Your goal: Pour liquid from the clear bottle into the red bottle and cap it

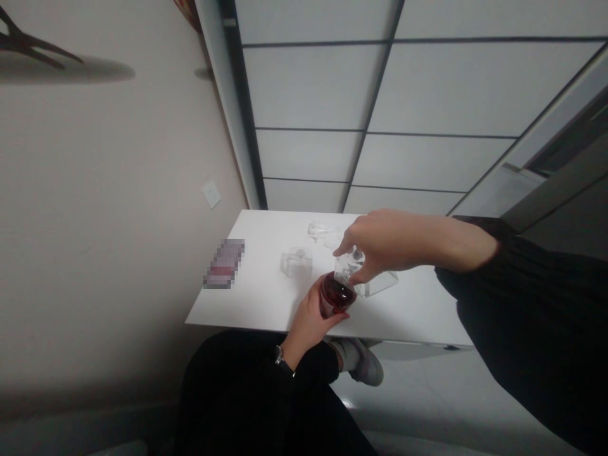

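My left hand (311, 316) is wrapped round a dark red, rounded container (338, 294), perhaps a bottle or jar, at the front of the white table. A pale label shows on its side. Just above it, my right hand (375, 240) reaches in from the right, thumb and fingers curled about a clear, shiny piece (342, 269) at the container's top. Whether that piece is attached to the container, I cannot tell. Behind the right hand lies a clear, flat-sided box or case (384, 283), partly hidden by the fingers.
On the white table (256, 304) sit a small clear block-like container (297, 263) and another clear item (320, 232) farther back. A blurred-out flat object (224, 264) lies near the left edge. A wall with a switch plate (211, 194) stands left; panelled doors (304, 152) rise behind.
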`<action>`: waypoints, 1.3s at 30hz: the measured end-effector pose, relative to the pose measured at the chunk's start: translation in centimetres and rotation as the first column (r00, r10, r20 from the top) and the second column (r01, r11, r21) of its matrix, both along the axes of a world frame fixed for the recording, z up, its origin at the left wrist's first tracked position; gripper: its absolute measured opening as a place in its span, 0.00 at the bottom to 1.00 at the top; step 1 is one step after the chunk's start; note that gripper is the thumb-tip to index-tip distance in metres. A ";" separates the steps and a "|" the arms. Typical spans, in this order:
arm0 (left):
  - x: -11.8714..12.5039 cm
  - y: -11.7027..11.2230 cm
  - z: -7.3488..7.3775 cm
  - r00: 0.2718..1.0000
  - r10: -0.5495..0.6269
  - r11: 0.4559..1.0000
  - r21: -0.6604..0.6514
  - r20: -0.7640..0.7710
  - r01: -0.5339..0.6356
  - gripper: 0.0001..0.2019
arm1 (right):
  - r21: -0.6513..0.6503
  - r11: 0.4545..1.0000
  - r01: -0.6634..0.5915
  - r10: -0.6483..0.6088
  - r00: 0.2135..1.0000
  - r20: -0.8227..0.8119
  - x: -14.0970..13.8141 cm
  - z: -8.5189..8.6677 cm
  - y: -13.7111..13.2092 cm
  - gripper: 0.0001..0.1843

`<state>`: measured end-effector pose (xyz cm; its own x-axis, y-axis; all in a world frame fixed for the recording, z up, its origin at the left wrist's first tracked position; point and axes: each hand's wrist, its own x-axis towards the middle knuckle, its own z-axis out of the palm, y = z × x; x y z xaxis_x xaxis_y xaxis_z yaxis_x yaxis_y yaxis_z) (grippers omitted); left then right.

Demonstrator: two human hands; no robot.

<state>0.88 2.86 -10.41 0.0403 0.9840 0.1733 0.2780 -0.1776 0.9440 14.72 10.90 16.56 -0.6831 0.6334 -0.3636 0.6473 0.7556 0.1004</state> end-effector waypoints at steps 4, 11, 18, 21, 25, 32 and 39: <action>0.0 -0.1 0.2 1.000 -0.002 1.000 0.002 0.001 0.002 0.45 | 0.007 1.000 -0.013 0.013 1.000 0.011 -0.2 0.1 0.0 0.32; 0.2 0.0 0.2 1.000 0.003 1.000 -0.015 0.007 -0.003 0.44 | 0.013 0.999 -0.029 0.029 0.999 0.024 -0.4 0.0 0.1 0.31; 0.2 0.0 0.2 1.000 0.013 1.000 -0.013 0.000 -0.013 0.43 | 0.018 0.999 -0.043 0.042 0.998 0.038 -0.9 0.4 -0.2 0.31; 0.1 0.0 0.4 1.000 0.012 0.999 -0.031 0.005 -0.012 0.42 | 0.019 0.999 -0.042 0.040 0.998 0.052 -1.1 0.6 -0.3 0.31; 0.1 -0.1 0.4 1.000 0.013 0.999 -0.036 0.002 -0.013 0.41 | 0.021 0.999 -0.030 0.028 0.997 0.068 -1.4 0.8 -0.5 0.30; 0.2 -0.1 0.7 1.000 0.020 0.999 -0.036 -0.007 -0.021 0.40 | 0.008 0.999 -0.037 0.036 0.996 0.085 -1.9 1.1 -0.7 0.27; 0.4 0.0 0.9 1.000 0.020 0.999 -0.051 0.001 -0.020 0.40 | 0.023 0.999 -0.047 0.044 0.992 0.115 -2.5 1.3 -0.8 0.26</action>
<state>1.23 2.82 -9.55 0.0203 0.9922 0.1233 0.2793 -0.1240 0.9522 12.24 10.08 17.90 -0.6661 0.6130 -0.4249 0.5955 0.7801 0.1918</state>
